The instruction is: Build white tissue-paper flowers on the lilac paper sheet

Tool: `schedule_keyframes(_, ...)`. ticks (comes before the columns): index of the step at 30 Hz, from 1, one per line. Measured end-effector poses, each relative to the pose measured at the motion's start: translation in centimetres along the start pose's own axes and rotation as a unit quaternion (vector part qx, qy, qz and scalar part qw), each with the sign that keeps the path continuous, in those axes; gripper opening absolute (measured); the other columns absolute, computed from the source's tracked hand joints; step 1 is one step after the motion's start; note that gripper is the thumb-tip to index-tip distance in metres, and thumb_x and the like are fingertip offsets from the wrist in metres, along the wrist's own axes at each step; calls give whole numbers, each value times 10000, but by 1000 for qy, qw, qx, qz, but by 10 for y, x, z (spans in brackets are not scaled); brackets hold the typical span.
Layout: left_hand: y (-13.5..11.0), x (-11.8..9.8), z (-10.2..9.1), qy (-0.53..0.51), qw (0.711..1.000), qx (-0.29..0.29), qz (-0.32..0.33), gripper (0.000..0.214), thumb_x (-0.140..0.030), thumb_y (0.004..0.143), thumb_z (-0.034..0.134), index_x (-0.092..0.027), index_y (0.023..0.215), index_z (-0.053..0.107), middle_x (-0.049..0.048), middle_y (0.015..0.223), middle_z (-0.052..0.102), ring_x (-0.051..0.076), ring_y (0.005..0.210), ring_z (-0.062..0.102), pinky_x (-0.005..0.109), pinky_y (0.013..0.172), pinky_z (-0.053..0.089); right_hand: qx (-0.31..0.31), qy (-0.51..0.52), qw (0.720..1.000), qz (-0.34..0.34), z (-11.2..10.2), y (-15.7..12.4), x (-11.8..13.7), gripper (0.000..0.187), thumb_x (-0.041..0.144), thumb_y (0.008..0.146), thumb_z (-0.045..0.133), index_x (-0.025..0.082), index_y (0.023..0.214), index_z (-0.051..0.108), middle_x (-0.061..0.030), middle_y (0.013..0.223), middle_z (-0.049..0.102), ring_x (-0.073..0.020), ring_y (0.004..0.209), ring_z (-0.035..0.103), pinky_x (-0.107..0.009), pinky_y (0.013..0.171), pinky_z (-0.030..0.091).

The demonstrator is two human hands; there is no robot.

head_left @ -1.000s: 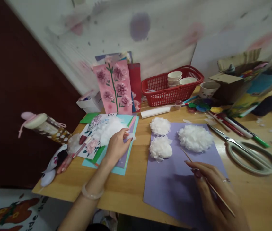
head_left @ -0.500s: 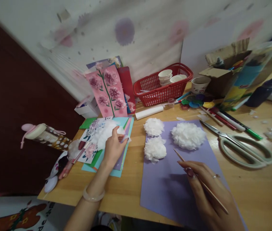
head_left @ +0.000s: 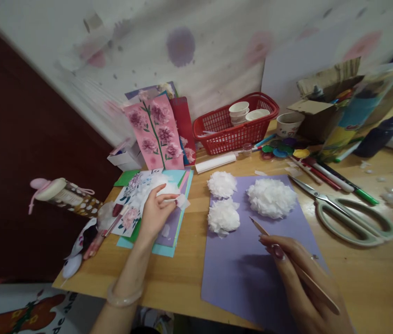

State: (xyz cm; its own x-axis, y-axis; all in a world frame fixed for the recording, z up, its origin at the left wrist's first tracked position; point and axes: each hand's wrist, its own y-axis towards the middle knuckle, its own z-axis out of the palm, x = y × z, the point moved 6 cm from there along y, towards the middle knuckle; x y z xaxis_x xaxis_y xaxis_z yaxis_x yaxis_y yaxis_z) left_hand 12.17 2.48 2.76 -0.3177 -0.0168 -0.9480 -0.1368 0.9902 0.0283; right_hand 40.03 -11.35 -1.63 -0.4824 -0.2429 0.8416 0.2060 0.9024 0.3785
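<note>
My left hand (head_left: pixel 157 211) pinches a small piece of white tissue paper (head_left: pixel 183 202) above a stack of coloured sheets (head_left: pixel 168 249) on the left. More white tissue (head_left: pixel 154 183) lies behind and partly under this hand. Held like a pencil in my right hand (head_left: pixel 300 278) is a thin pointed wooden stick (head_left: pixel 259 226). Its tip hovers over the purple paper (head_left: pixel 224 273), apart from the flowers. A large fluffy white tissue flower (head_left: pixel 271 198) sits at the paper's top right. Two smaller tissue flowers (head_left: pixel 222 184), one in front of the other, sit along its left edge.
Large scissors (head_left: pixel 349 215) lie right of the purple paper, with several pens (head_left: pixel 359 189) behind them. A red basket (head_left: pixel 231 139) of white cups stands at the back. A pink flower picture (head_left: pixel 157 134) leans on the wall; a bottle (head_left: pixel 67 197) lies at left.
My left hand has shifted slightly left, and the tissue piece in its fingers shows more plainly. My right hand and the stick have moved only a little.
</note>
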Motion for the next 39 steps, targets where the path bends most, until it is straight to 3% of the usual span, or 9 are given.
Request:
schedule_keyframes(2, -19, -5, 9, -105, 993, 34, -44, 687, -206, 648, 787, -131, 1267, 498, 69, 966, 740, 160, 814, 711, 272, 775, 545, -6, 27, 999, 31, 0, -1, -2, 203, 342, 987, 474, 296, 1084, 647, -12, 1045, 715, -165, 924, 692, -231, 761, 540)
schedule_keyframes(5, -54, -11, 30, -181, 977, 79, -84, 687, -214, 627, 842, -139, 1239, 538, 63, 952, 750, 152, 813, 710, 257, 787, 541, -7, 92, 994, 65, 1, -5, -3, 220, 377, 985, 477, 300, 1047, 674, -4, 1006, 726, -169, 918, 690, -235, 759, 540)
schedule_keyframes(9, -93, -6, 63, -238, 953, 142, -122, 619, -232, 701, 831, -143, 1241, 543, 32, 821, 751, 127, 751, 692, 224, 725, 534, -19, 199, 972, 124, 1, -11, -6, 302, 413, 999, 434, 276, 971, 701, -19, 924, 716, -185, 916, 674, -270, 797, 525)
schedule_keyframes(12, -106, 2, 78, -251, 944, 155, -145, 578, -230, 730, 815, -136, 1230, 540, 7, 763, 736, 97, 697, 672, 197, 695, 517, -14, 260, 952, 162, 2, -12, -9, 374, 447, 996, 425, 254, 865, 717, -25, 804, 710, -189, 814, 675, -291, 778, 510)
schedule_keyframes(17, -110, 9, 88, -238, 942, 170, -162, 609, -207, 712, 806, -129, 1238, 509, -3, 751, 726, 92, 666, 658, 201, 672, 514, -6, 344, 921, 182, 3, -7, -8, 372, 502, 943, 516, 249, 775, 730, -17, 669, 692, -175, 703, 649, -277, 713, 486)
schedule_keyframes(25, -113, 7, 92, -207, 932, 252, -161, 630, -175, 772, 703, -136, 1334, 420, 50, 909, 769, 128, 843, 700, 238, 800, 524, 34, 397, 899, 181, 10, 1, 2, 378, 486, 920, 556, 235, 712, 747, -18, 598, 662, -167, 647, 615, -264, 665, 478)
schedule_keyframes(30, -112, 5, 92, -195, 931, 263, -164, 596, -199, 790, 675, -136, 1329, 431, 63, 920, 770, 136, 804, 697, 242, 737, 520, 67, 423, 884, 187, 14, -2, 0, 360, 460, 926, 552, 227, 742, 757, -10, 628, 664, -142, 690, 619, -216, 708, 487)
schedule_keyframes(39, -111, 1, 85, -203, 934, 253, -147, 573, -278, 865, 655, -109, 1352, 405, 87, 882, 772, 160, 836, 709, 273, 789, 531, 59, 411, 889, 196, 13, -7, -3, 371, 423, 952, 521, 227, 740, 753, -3, 632, 655, -138, 677, 612, -228, 709, 478)
